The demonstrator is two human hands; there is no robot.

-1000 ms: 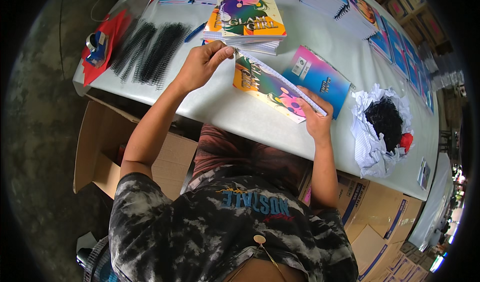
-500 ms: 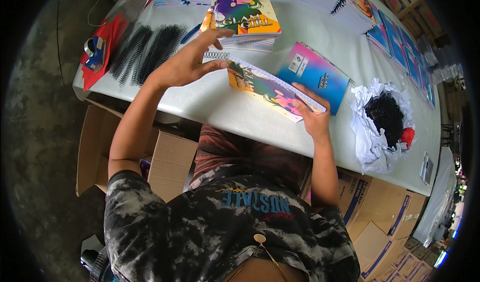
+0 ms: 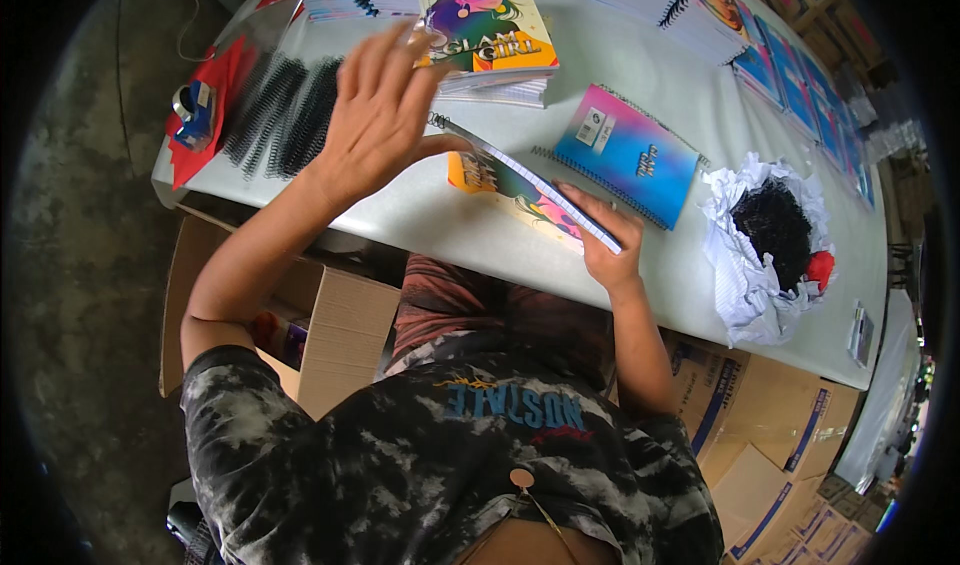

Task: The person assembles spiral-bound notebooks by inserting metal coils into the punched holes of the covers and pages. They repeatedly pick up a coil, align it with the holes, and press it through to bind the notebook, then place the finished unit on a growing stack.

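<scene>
My right hand (image 3: 612,240) grips one end of a notebook (image 3: 510,185) with a colourful illustrated cover, fingers behind it. The notebook is tilted on its long side, so its page edges face up. A bit of black spiral coil (image 3: 438,120) sticks out at its far left end. My left hand (image 3: 375,135) is raised there with fingers spread, its thumb touching or very close to that end. Just behind the left fingers stands a stack of illustrated notebooks (image 3: 490,25). To the right lies a pink and blue spiral-bound notebook (image 3: 625,160).
Bundles of black spiral coils (image 3: 300,115) lie at left, beside a blue tape dispenser (image 3: 197,130) on red sheets (image 3: 228,70). Crumpled paper (image 3: 735,295) holds tangled black coil scraps (image 3: 770,230) at right. More notebook stacks (image 3: 640,10) line the back. An open cardboard box (image 3: 345,335) sits below the table edge.
My left hand has lifted and spread its fingers, moving away from me. The notebook has tipped and shifted slightly left in my right hand.
</scene>
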